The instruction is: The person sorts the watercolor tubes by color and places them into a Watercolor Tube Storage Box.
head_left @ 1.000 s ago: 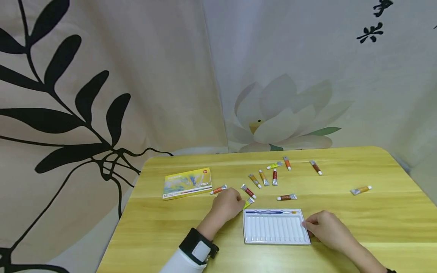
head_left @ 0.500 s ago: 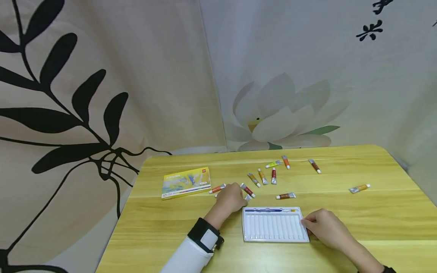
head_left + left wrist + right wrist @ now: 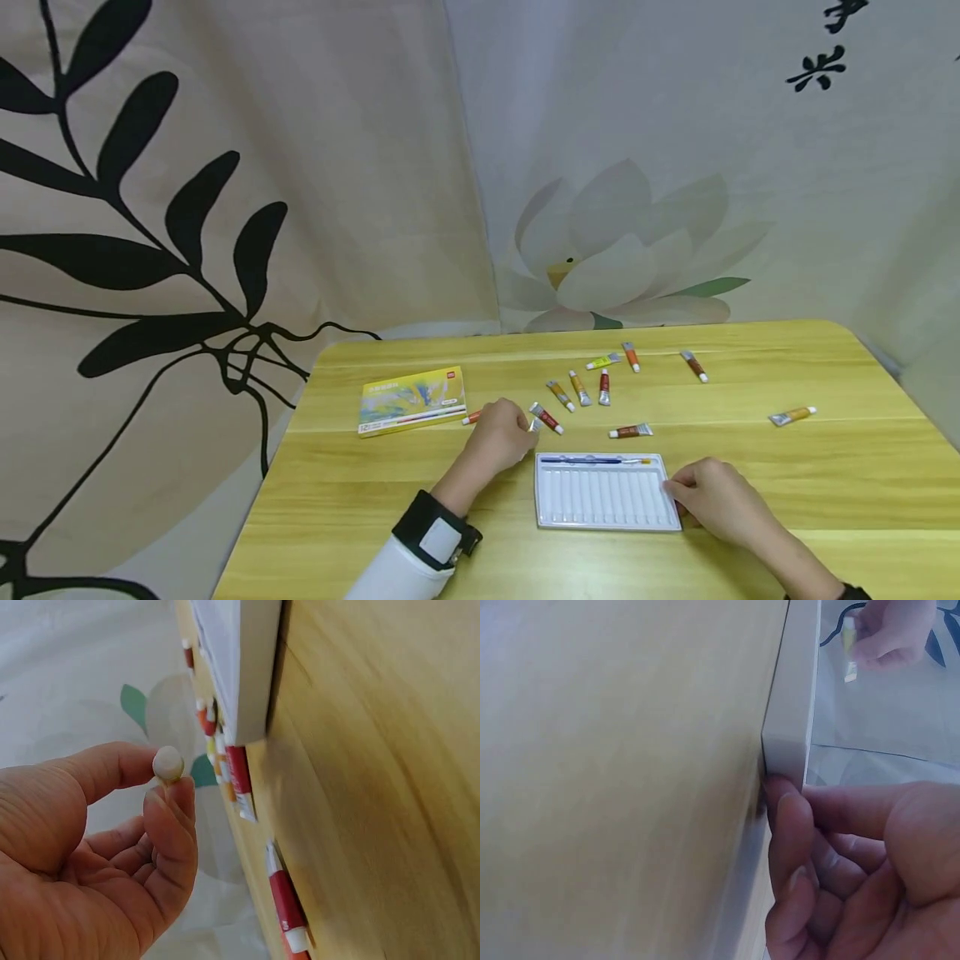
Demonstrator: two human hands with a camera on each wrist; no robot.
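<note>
Paint tube [image 3: 534,425] sits pinched in the left hand [image 3: 501,437], just off the upper-left corner of the white tray [image 3: 604,523] on the counter [image 3: 750,500]. From the remote station I judge the step sound if the tube is brought level over one groove and lowered flat, with the tray pinned. Left wrist view: thumb and forefinger closed on the tube's white cap [image 3: 168,763], remaining fingers [image 3: 127,847] loosely curled. Right hand [image 3: 712,496]: fingers [image 3: 787,817] curled against the tray's right edge, holding it steady. Loose tubes [image 3: 577,388] and a yellow box [image 3: 411,400] lie beyond.
</note>
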